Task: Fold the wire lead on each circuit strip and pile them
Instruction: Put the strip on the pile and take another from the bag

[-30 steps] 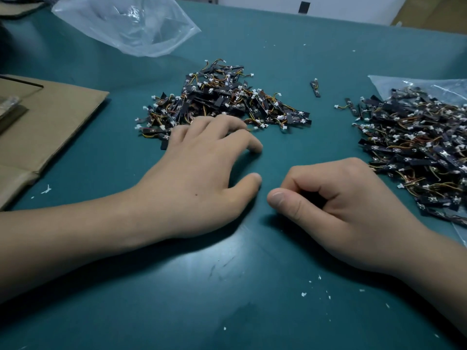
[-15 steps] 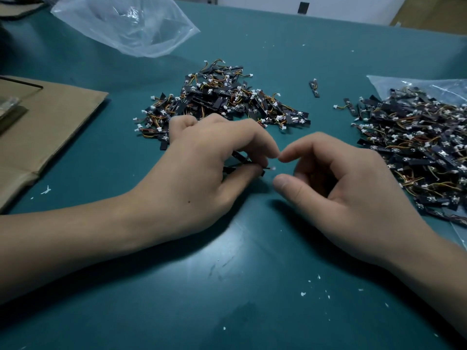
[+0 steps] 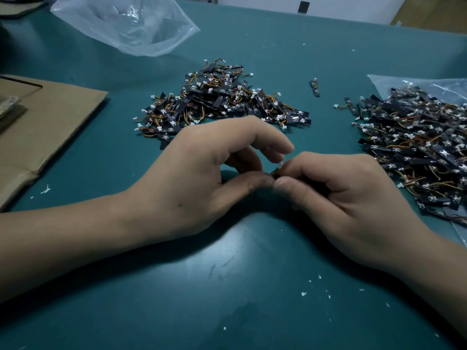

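**1 strip pinched between 2 hands, heaps on either side**

A single circuit strip [image 3: 276,172] is pinched right where the 2 hands meet, low over the green table [image 3: 227,286]. Only a dark sliver of it and a white connector [image 3: 280,163] at its upper end can be seen. The rest is covered by the fingers, so the state of the wire lead can't be told.

The left hand [image 3: 202,178] is curled, with the thumb tip pressed against the strip and the index finger arched over it. The right hand [image 3: 353,198] is curled too, with thumb and index finger closed on the strip's other side. The 2 thumb tips are nearly touching.

Just beyond the left knuckles, a middle heap [image 3: 222,102] of black strips with orange and yellow wires is spread out. Out past the right knuckles, a right heap [image 3: 417,147] is lying partly on a clear plastic sheet [image 3: 404,83]. 1 loose strip [image 3: 315,87] is seen between the heaps, well beyond the fingertips.

A crumpled clear bag [image 3: 126,24] is seen far beyond the left fingers, and a cardboard sheet [image 3: 50,122] lies off to the outer side of the left hand. White crumbs [image 3: 303,294] are scattered on the near side of the right wrist.
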Demonstrator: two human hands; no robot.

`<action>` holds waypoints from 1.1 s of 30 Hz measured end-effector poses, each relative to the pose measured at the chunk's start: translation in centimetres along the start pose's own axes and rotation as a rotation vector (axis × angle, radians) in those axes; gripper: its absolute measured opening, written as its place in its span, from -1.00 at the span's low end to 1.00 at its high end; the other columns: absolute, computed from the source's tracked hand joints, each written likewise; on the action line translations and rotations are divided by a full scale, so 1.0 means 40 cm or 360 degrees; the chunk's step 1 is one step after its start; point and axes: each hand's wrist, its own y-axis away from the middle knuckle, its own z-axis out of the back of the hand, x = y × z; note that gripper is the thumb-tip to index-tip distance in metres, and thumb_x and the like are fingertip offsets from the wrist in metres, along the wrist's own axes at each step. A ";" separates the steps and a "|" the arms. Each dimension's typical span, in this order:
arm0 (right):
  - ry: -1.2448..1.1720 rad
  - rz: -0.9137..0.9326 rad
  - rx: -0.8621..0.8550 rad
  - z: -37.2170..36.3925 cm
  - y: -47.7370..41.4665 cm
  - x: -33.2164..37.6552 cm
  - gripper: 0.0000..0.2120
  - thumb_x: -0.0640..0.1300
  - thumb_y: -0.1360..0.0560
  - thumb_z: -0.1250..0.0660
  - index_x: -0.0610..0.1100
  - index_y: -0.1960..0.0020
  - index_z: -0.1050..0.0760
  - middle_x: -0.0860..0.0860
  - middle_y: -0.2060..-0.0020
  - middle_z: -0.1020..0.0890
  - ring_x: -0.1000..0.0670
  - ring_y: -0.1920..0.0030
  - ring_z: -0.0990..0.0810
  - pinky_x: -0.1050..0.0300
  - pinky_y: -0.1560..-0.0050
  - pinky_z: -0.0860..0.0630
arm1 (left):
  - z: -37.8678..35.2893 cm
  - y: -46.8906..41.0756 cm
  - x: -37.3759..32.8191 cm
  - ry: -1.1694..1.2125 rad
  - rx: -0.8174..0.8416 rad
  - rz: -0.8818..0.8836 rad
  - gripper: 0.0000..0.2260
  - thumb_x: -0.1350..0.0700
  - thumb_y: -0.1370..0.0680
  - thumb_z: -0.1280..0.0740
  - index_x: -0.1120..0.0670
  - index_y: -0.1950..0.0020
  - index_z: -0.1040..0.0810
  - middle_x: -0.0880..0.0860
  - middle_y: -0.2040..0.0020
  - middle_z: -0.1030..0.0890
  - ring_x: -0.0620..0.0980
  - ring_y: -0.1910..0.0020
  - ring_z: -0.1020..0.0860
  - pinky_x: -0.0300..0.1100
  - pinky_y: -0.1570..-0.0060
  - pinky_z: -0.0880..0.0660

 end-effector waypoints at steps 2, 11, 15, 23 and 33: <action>0.0013 -0.0037 -0.0137 -0.001 0.001 -0.001 -0.88 -0.05 -0.61 -0.34 0.05 0.09 -0.60 0.24 0.38 -0.54 0.16 0.35 -0.52 0.33 0.29 -0.36 | 0.000 -0.002 0.007 -0.0141 0.0008 0.0023 -0.58 0.16 -0.54 -0.44 -0.15 -0.34 -0.47 -0.16 -0.17 -0.64 -0.10 -0.10 -0.63 -0.41 -0.13 -0.41; 0.0040 -0.0223 -0.0595 -0.003 0.005 -0.009 -0.86 -0.08 -0.64 -0.39 0.00 0.10 -0.63 0.04 0.38 -0.55 0.03 0.38 -0.49 0.32 0.36 -0.35 | 0.016 -0.002 -0.043 -0.0415 0.0049 0.0221 -0.50 0.09 -0.52 -0.41 -0.08 -0.44 -0.40 -0.22 -0.11 -0.60 -0.10 0.04 -0.59 -0.43 0.05 -0.39; -0.0142 -0.0135 -0.0558 0.005 0.008 0.004 -0.85 -0.05 -0.64 -0.34 0.10 0.10 -0.57 0.03 0.36 -0.54 0.01 0.43 -0.45 0.23 0.40 -0.35 | 0.022 -0.007 -0.062 -0.0441 -0.0020 0.0207 -0.71 0.01 -0.57 -0.39 -0.03 -0.28 -0.55 -0.18 -0.02 -0.60 -0.08 0.03 -0.56 -0.27 -0.03 -0.46; -0.0302 -0.0154 -0.0152 0.006 0.006 0.003 -0.87 0.01 -0.59 -0.33 -0.03 0.05 -0.58 0.02 0.37 -0.56 0.00 0.42 -0.48 0.16 0.38 -0.41 | 0.027 -0.010 -0.078 -0.0422 0.0141 0.0060 -0.89 0.10 -0.59 -0.37 0.08 0.11 -0.61 -0.07 0.19 -0.57 -0.05 0.16 -0.53 -0.11 0.09 -0.45; -0.0129 -0.0025 -0.0115 0.006 0.000 0.008 -0.75 0.04 -0.58 -0.32 -0.05 0.22 -0.55 0.08 0.42 -0.55 0.07 0.40 -0.47 0.29 0.35 -0.36 | 0.021 0.002 -0.091 -0.0778 0.0131 -0.0082 -0.87 -0.04 -0.64 -0.25 -0.04 0.04 -0.51 -0.14 0.02 -0.57 -0.04 -0.11 -0.49 0.11 -0.14 -0.24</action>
